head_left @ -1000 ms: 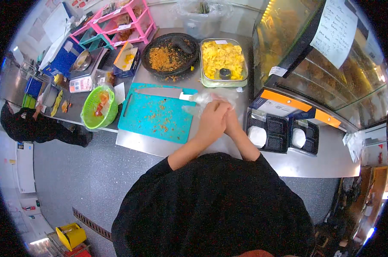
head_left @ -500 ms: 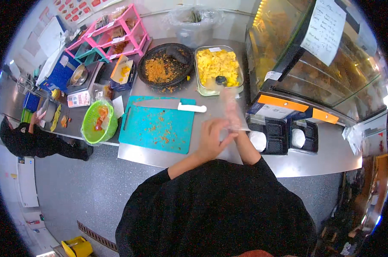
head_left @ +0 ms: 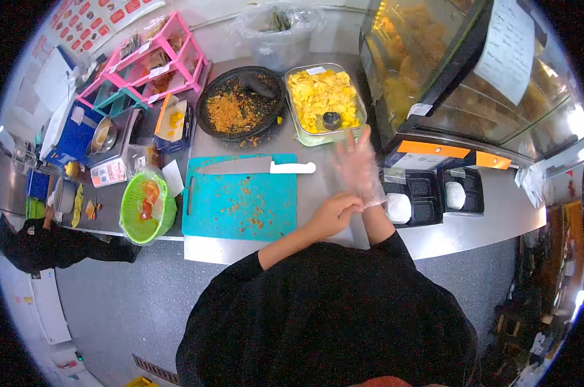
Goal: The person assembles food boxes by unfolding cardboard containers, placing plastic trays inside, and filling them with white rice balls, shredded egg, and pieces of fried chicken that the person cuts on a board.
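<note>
A clear disposable glove (head_left: 373, 195) covers my right hand (head_left: 356, 161), whose blurred fingers spread out just in front of a glass dish (head_left: 298, 133) of chopped yellow pieces. My left hand (head_left: 336, 213), bare, is closed in a pinch on the glove's cuff at the right wrist. Left of my hands lies a turquoise cutting board (head_left: 205, 216) scattered with orange-brown crumbs. Along its far edge rests a knife (head_left: 292, 168) with a white handle, its blade pointing left. A small dark round object (head_left: 331, 120) sits on the yellow pieces.
Behind the board stands a black stone mortar (head_left: 209, 128) with orange crumbly mix and a pestle. Black compartment trays (head_left: 424, 187) with white rounded portions sit at right, below a glass display cabinet (head_left: 434, 77). A green basket (head_left: 169, 213) is at left; another person (head_left: 53, 248) works farther left.
My right hand's fingers have spread out inside the glove. My left hand has shifted slightly down and right and closed on the cuff. The whole view has tilted a little.
</note>
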